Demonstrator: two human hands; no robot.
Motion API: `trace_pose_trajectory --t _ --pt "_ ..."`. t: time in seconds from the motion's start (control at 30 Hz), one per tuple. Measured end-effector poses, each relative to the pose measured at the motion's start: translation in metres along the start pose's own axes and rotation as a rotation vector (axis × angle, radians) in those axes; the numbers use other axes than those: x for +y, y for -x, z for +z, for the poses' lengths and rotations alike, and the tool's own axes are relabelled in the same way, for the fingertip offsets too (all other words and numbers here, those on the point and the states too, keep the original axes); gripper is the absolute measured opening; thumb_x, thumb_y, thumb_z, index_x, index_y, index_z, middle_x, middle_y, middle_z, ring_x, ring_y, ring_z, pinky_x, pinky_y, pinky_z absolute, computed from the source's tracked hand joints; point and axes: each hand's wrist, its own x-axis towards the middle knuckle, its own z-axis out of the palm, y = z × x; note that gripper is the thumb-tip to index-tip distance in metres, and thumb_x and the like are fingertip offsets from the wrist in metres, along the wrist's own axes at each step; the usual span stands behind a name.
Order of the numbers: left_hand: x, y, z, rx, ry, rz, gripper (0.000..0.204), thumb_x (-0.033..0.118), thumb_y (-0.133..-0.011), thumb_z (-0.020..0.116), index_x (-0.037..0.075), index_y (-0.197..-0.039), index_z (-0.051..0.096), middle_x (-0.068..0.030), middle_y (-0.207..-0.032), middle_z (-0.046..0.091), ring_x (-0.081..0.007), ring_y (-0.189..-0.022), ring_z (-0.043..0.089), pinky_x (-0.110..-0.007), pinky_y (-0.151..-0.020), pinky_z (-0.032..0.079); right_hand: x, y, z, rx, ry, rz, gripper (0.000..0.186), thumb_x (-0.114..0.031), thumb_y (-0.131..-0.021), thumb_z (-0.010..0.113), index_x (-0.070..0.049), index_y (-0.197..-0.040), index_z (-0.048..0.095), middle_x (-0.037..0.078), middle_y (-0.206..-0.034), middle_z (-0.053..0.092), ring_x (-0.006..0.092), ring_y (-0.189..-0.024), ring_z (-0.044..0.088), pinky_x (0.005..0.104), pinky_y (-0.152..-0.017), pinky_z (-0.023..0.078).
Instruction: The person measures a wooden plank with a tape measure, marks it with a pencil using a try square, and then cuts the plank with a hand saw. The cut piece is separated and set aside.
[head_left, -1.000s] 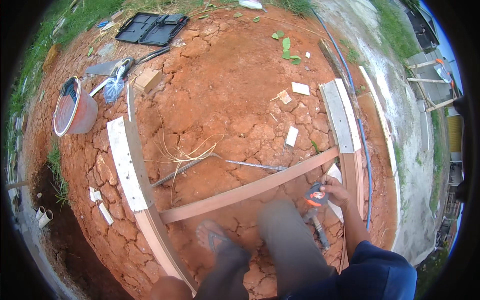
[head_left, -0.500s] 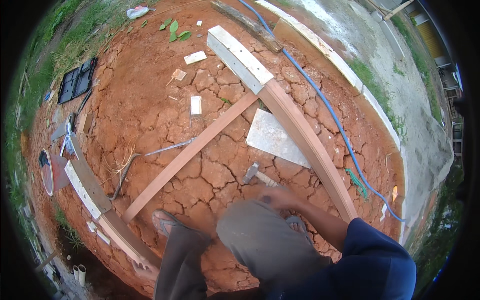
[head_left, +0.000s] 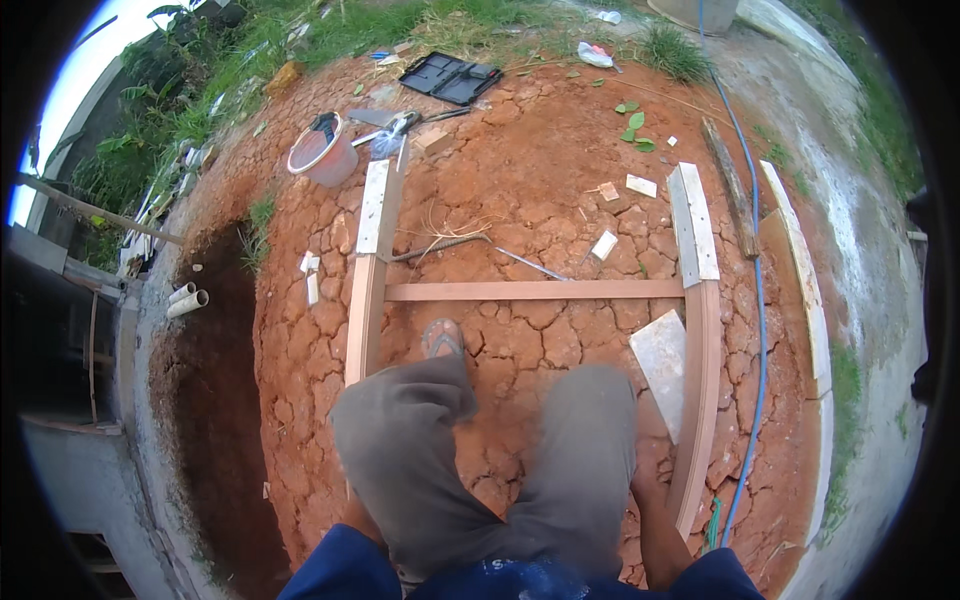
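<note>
My right hand (head_left: 648,474) is low beside my right knee, next to the right wooden rail (head_left: 698,400); the knee hides its fingers. Of my left arm only a bit of forearm (head_left: 362,516) shows by the left rail (head_left: 360,310), with the hand hidden behind my leg. A thin wooden crosspiece (head_left: 535,290) spans between the two reddish rails. Whitish boards with nail marks, one on the left (head_left: 374,210) and one on the right (head_left: 694,222), continue the rails' far ends. I cannot see the hammer.
Cracked red soil surrounds the frame, with a deep trench (head_left: 205,400) at left. A bucket (head_left: 325,155), handsaw (head_left: 372,116) and open black case (head_left: 450,78) lie beyond. A pale slab (head_left: 662,365) touches the right rail; a blue hose (head_left: 762,340) runs outside it.
The view has swung left and lifted, bringing the trench and far ground into sight. My right hand, earlier at the hammer's handle, is now beside the right rail; the hammer has gone from sight.
</note>
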Motion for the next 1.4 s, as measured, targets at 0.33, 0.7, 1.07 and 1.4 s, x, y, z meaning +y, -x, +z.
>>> trace_pose_trajectory --t 0.33,0.7,1.07,1.4 --pt "0.017 0.014 0.031 -0.088 0.042 -0.041 0.075 0.04 -0.095 0.067 0.001 -0.151 0.037 -0.0228 -0.151 0.045 -0.0384 -0.135 0.051 -0.049 -0.106 0.046 -0.326 -0.115 -0.263 0.303 -0.385 -0.305 0.024 -0.021 -0.093 0.074 0.002 -0.09 0.067 0.007 -0.076 0.066 0.0147 -0.07 0.06 0.0314 -0.065 0.049" --pt "-0.055 0.02 -0.025 -0.164 -0.19 -0.097 0.079 0.038 -0.095 0.067 0.001 -0.154 0.028 -0.0232 -0.154 0.036 -0.0403 -0.138 0.046 -0.051 -0.108 0.045 -0.653 -0.122 -0.13 -0.046 0.313 -1.333 0.029 -0.025 -0.092 0.067 -0.001 -0.109 0.067 0.017 -0.102 0.068 0.0264 -0.092 0.068 0.0414 -0.081 0.054" --pt "0.029 0.01 0.038 -0.255 -0.134 -0.172 0.084 0.036 -0.096 0.066 0.002 -0.156 0.02 -0.0237 -0.158 0.027 -0.0421 -0.141 0.041 -0.054 -0.109 0.043 -0.607 -0.226 -0.08 -0.101 0.39 -1.051 0.048 -0.028 -0.088 0.068 -0.004 -0.13 0.067 0.02 -0.133 0.066 0.0298 -0.118 0.066 0.043 -0.097 0.055" --pt "0.022 0.015 0.042 -0.378 -0.074 -0.345 0.088 0.034 -0.096 0.066 0.003 -0.159 0.012 -0.0241 -0.161 0.019 -0.0438 -0.144 0.037 -0.056 -0.11 0.042 -0.279 -0.35 -0.113 0.425 -0.069 -0.304 0.02 0.002 -0.086 0.057 -0.001 -0.105 0.062 0.025 -0.103 0.067 0.0463 -0.099 0.064 0.0525 -0.086 0.051"
